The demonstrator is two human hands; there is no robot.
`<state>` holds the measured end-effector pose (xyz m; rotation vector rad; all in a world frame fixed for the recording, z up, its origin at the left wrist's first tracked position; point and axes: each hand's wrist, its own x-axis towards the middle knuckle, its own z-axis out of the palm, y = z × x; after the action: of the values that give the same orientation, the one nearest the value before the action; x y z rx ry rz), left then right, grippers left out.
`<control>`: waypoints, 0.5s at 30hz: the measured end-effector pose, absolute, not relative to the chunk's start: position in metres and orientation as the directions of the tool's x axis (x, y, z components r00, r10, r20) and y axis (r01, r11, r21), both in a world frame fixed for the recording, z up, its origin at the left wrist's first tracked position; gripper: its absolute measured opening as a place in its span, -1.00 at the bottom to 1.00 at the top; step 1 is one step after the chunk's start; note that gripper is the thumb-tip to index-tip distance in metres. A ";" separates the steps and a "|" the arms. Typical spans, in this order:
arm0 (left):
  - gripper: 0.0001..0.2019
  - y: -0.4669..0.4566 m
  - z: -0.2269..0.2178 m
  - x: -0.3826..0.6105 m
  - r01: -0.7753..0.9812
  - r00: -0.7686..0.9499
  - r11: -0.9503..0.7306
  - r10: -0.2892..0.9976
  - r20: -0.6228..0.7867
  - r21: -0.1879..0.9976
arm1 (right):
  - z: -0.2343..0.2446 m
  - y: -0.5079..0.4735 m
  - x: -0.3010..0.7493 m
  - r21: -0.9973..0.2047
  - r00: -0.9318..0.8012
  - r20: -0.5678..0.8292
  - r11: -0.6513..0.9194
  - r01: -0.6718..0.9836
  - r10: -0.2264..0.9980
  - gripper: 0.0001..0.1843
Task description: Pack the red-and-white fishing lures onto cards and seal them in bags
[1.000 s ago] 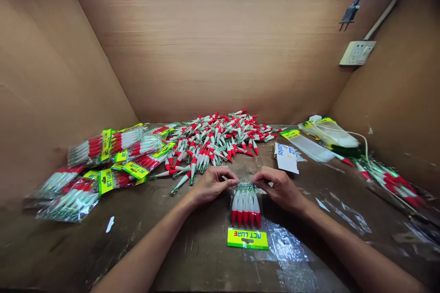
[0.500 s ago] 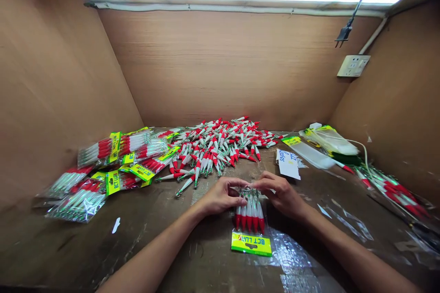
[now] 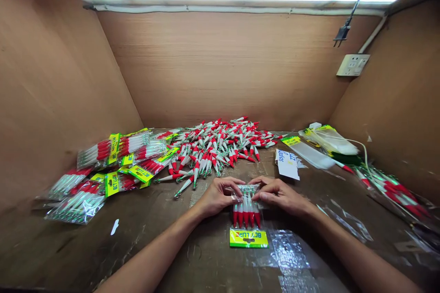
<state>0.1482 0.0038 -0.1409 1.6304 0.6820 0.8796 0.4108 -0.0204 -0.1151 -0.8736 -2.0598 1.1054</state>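
A clear plastic lure bag lies before me, its yellow and green BCT LURE header toward me. Inside, several red and white lures sit side by side, red ends at the header and hooked ends at the far edge. My left hand pinches the far left corner of the bag between thumb and fingers. On the far right corner, the thumb and fingers of my right hand close on the plastic in the same way. The film stretches between both hands over the hooks.
A heap of loose lures covers the back of the table. Filled bags are piled at left. Flat bags, a handwritten white card and more lures lie at right. A plug hangs above.
The bag's far edge now shows flat and stretched between my hands. The bag has shifted slightly away and left, and my right hand's fingers have come lower onto its corner.
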 end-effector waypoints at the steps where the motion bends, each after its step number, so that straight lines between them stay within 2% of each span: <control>1: -0.83 0.004 -0.140 0.148 -0.006 0.555 -0.235 0.808 0.199 0.972 | -0.120 -0.018 0.408 -0.918 -0.507 0.189 0.335 0.213 0.841 -0.60; 4: -0.85 0.003 -0.138 0.148 0.009 0.556 -0.259 0.804 0.210 0.966 | -0.135 -0.013 0.399 -1.000 -0.246 0.020 0.024 0.011 0.969 -0.48; 5: -0.85 0.002 -0.137 0.148 0.012 0.558 -0.265 0.802 0.213 0.964 | -0.139 -0.012 0.396 -0.997 -0.214 -0.043 -0.055 -0.049 0.976 -0.45; 7: -0.86 0.000 -0.134 0.148 0.019 0.565 -0.275 0.796 0.217 0.961 | -0.145 -0.012 0.392 -0.988 -0.279 -0.110 -0.136 -0.076 0.954 -0.42; 11: -0.77 0.000 -0.128 0.147 0.028 0.626 -0.277 0.754 0.199 0.960 | -0.146 -0.013 0.392 -0.996 -0.422 -0.082 -0.067 0.050 0.903 -0.47; 13: -0.67 0.001 -0.127 0.147 -0.026 0.647 -0.230 0.738 0.192 0.973 | -0.143 -0.013 0.394 -0.999 -0.402 -0.042 -0.026 0.044 0.915 -0.48; 15: -0.61 0.003 -0.126 0.149 -0.098 0.570 -0.161 0.800 0.188 0.982 | -0.140 -0.014 0.395 -1.000 -0.362 -0.017 -0.014 0.013 0.932 -0.48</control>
<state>0.1493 0.0031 -0.1263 1.5368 0.6182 0.8846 0.3946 -0.0139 -0.1397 -1.0303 -1.4771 1.4844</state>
